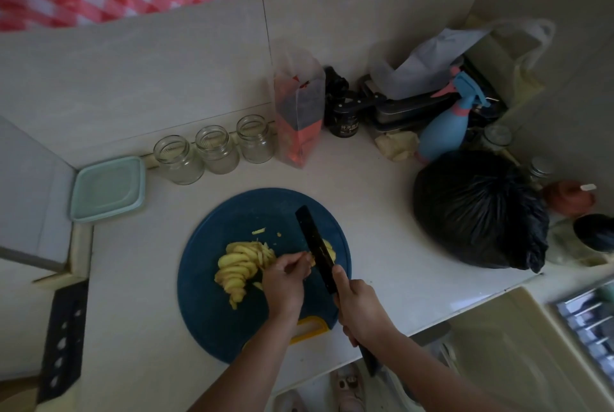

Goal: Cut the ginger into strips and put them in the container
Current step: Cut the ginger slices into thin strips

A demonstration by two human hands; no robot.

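Note:
A round blue cutting board (pixel 232 322) lies on the counter. On it sits a fanned pile of yellow ginger slices (pixel 237 267), with a few cut strips (pixel 265 253) at its far end and more ginger (pixel 329 250) right of the blade. My left hand (pixel 284 282) curls its fingers over ginger beside the blade. My right hand (pixel 360 307) grips the handle of a black knife (pixel 314 245), whose blade stands on the board between the two ginger heaps. A pale green lidded container (pixel 108 189) rests at the counter's back left.
Three clear glass jars (pixel 212 149) line the back wall. A red bag (pixel 299 119), dark jar, blue spray bottle (pixel 448 125) and a black plastic bag (pixel 478 209) crowd the right side. A black knife block (pixel 63 338) stands at left. The counter's front edge is near my arms.

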